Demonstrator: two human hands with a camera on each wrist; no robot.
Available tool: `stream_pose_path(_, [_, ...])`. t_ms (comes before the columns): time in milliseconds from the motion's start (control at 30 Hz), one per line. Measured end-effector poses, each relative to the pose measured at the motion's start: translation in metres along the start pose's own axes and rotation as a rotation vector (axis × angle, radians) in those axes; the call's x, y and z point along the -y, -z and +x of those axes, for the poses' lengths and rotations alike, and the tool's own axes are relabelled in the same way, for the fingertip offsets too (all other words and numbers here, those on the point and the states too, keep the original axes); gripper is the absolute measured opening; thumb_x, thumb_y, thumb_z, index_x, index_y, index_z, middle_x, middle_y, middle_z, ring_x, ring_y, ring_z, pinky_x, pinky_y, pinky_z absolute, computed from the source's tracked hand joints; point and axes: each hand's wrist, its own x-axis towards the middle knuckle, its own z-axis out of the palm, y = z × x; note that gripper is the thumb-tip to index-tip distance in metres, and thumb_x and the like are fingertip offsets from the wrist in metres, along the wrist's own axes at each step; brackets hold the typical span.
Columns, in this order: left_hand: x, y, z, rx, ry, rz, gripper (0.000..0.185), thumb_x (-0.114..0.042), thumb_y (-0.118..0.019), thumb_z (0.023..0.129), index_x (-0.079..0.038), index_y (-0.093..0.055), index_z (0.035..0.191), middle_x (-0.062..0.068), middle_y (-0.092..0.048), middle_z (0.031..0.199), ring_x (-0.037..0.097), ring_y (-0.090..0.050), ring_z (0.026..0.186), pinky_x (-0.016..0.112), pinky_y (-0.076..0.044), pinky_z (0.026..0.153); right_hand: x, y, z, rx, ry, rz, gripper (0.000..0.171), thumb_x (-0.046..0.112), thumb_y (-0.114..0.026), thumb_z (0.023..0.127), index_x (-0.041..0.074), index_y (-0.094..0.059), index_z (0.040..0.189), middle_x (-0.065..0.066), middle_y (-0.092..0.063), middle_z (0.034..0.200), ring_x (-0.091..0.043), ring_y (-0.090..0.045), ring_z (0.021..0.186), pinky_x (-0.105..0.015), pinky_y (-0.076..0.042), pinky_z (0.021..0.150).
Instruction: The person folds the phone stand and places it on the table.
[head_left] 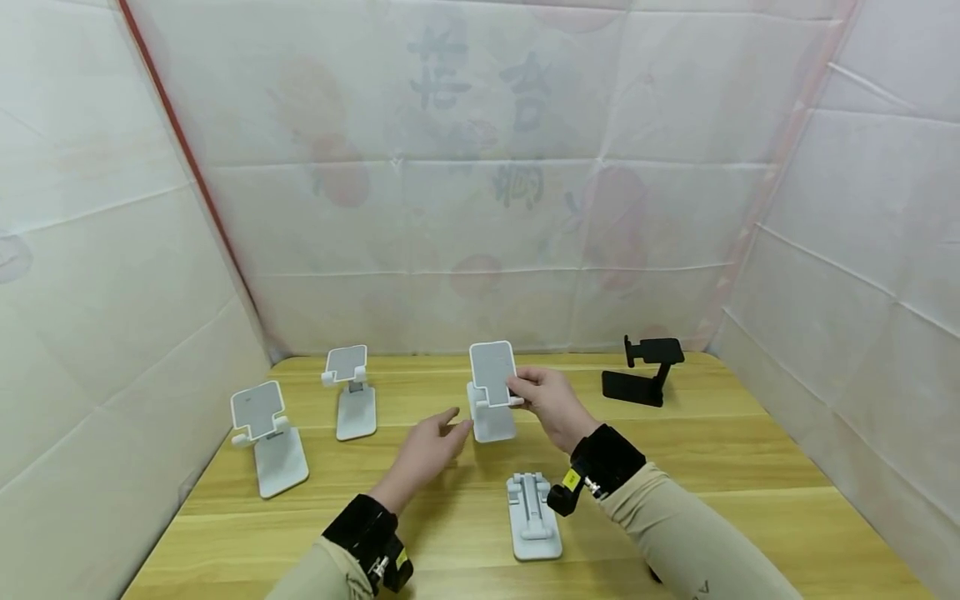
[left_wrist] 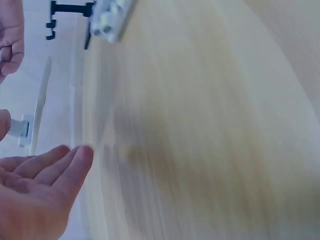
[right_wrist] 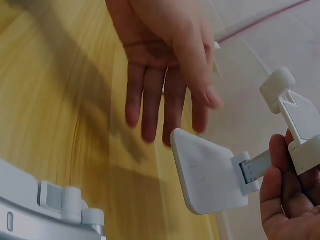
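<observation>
Because the right hand (head_left: 546,402) grips the white phone stand (head_left: 492,392) only high up, at the cradle plate near its lower lip, the stand could tip or skid on its base if the hand pushes or twists too hard; that is a judgement from the grip, since the base looks to rest on the counter (head_left: 750,467) with nothing pressing it down. Its fingers (right_wrist: 280,195) are curled round the cradle and its neck, thumb on the near side, so this hand is grasping the stand.

The left hand (head_left: 423,450) holds nothing: its fingers (right_wrist: 150,100) are straight and slightly spread, released, with the tips just short of the stand's base, to the left of the right hand's fingers. Whether they touch the base cannot be told. A careless sweep of this hand might knock the base sideways.

A folded white stand (head_left: 532,517) lies flat on the counter nearer the person than both hands.
</observation>
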Motion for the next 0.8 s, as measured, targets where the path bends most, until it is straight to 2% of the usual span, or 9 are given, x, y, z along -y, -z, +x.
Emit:
stream_pose_path(133, [-0.002,-0.008,0.003,0.085,0.054,-0.248,0.07,-0.042,-0.058,0.104,0.008,-0.043,0.15,0.025,-0.065,0.131,0.033,-0.071,0.106,0.045,-0.062,0.091,0.003,-0.006,-0.003,0.029,0.023,-0.004,0.028,0.013,-0.059,0.105,-0.008,-0.066,0.122,-0.007,-0.07,0.108,-0.016,-0.066,0.096,-0.048,-0.052,0.104])
stream_pose_path(200, [-0.001,-0.011,0.004,0.114,0.061,-0.328,0.066,-0.039,-0.059,0.104,0.009,-0.047,0.146,0.027,-0.065,0.129,0.035,-0.072,0.105,0.045,-0.063,0.089,0.004,-0.009,-0.005,0.035,0.024,-0.003,0.027,0.014,-0.059,0.105,-0.007,-0.067,0.121,-0.006,-0.071,0.106,-0.015,-0.066,0.096,-0.045,-0.053,0.102])
stream_pose_path(367, [0.001,-0.012,0.003,0.141,0.076,-0.53,0.052,-0.025,-0.059,0.106,0.013,-0.051,0.14,0.032,-0.061,0.133,0.039,-0.071,0.109,0.046,-0.062,0.092,0.006,-0.012,-0.009,0.066,0.028,-0.012,0.029,0.016,-0.059,0.105,-0.004,-0.067,0.124,-0.005,-0.071,0.11,-0.016,-0.066,0.099,-0.039,-0.054,0.098])
stream_pose_path(467, [0.003,-0.011,0.003,0.144,0.082,-0.633,0.047,-0.015,-0.056,0.106,0.016,-0.048,0.141,0.034,-0.057,0.136,0.037,-0.07,0.111,0.044,-0.061,0.094,0.004,-0.012,-0.009,0.087,0.038,-0.034,0.031,0.017,-0.059,0.105,-0.004,-0.066,0.127,-0.007,-0.071,0.114,-0.017,-0.066,0.1,-0.042,-0.054,0.1])
stream_pose_path(567, [0.005,-0.009,0.004,0.133,0.095,-0.666,0.044,-0.011,-0.055,0.106,0.017,-0.047,0.14,0.035,-0.056,0.136,0.034,-0.072,0.108,0.04,-0.062,0.093,0.003,-0.011,-0.009,0.105,0.042,-0.056,0.032,0.018,-0.06,0.105,-0.004,-0.066,0.128,-0.008,-0.071,0.116,-0.017,-0.066,0.101,-0.046,-0.053,0.103])
stream_pose_path(800, [0.006,-0.005,0.005,0.121,0.102,-0.643,0.041,-0.005,-0.055,0.104,0.02,-0.048,0.136,0.037,-0.057,0.133,0.034,-0.073,0.103,0.038,-0.062,0.091,0.005,-0.008,-0.011,0.137,0.043,-0.119,0.033,0.02,-0.062,0.104,-0.002,-0.066,0.128,-0.01,-0.071,0.118,-0.019,-0.066,0.103,-0.05,-0.051,0.105])
